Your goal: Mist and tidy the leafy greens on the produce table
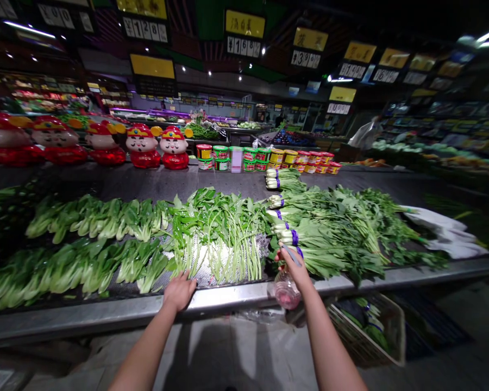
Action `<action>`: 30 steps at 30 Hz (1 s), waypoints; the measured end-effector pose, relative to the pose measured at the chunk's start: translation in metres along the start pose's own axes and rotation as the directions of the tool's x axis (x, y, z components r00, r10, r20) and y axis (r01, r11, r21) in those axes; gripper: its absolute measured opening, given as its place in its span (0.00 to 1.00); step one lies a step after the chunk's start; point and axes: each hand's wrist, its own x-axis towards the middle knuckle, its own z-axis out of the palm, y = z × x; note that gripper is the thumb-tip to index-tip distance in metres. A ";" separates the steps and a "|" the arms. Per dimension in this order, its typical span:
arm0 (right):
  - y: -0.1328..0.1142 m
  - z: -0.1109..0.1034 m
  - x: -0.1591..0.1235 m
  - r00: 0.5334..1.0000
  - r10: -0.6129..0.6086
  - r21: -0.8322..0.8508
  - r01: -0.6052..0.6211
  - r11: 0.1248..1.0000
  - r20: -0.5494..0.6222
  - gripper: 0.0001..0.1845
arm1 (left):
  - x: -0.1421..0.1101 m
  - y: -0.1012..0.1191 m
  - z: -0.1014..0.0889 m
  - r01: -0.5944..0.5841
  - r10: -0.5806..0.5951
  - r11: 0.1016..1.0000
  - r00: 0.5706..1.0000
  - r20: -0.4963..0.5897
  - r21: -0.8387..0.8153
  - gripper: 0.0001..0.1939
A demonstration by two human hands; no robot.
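Note:
My left hand (pixel 180 291) lies on the metal front edge (pixel 228 296) of a vegetable display, fingers stretched toward the cut ends of loose leafy stems (pixel 236 255). Nothing shows in its grasp. My right hand (pixel 294 266) is closed around the top of a clear spray bottle (pixel 287 292), whose grey head shows at the fingers. The bottle hangs over the metal edge, and something pinkish shows through it. Just beyond that hand lie bundles of greens (pixel 318 244), their white stems bound with purple tape (pixel 295 237). Part of the grip is hidden by my hand.
Two rows of bok choy (pixel 85 266) lie at the left. Red figurines (pixel 142 146) and stacked tubs (pixel 250 157) line the back ledge. A white cloth (pixel 446 231) lies at the right. Below the edge stands a crate (pixel 393 331) holding greens. Price signs (pixel 244 33) hang overhead.

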 end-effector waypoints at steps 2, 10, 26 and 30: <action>-0.002 -0.004 0.000 1.000 0.023 0.006 -0.023 1.000 0.015 0.31 | 0.001 -0.001 0.001 0.000 0.000 1.000 1.000 -0.013 -0.007 0.30; 0.006 -0.013 -0.012 0.984 0.085 -0.065 -0.076 0.995 0.156 0.28 | 0.002 -0.001 0.002 -0.006 0.006 1.000 1.000 -0.007 -0.004 0.30; 0.038 -0.011 -0.053 0.972 0.149 -0.042 -0.144 0.989 0.181 0.30 | 0.000 -0.001 0.000 -0.007 0.007 1.000 1.000 0.001 0.016 0.30; 0.052 -0.010 -0.058 0.973 0.164 -0.049 -0.158 0.986 0.165 0.29 | -0.001 0.001 -0.002 -0.002 0.001 1.000 1.000 0.015 0.027 0.30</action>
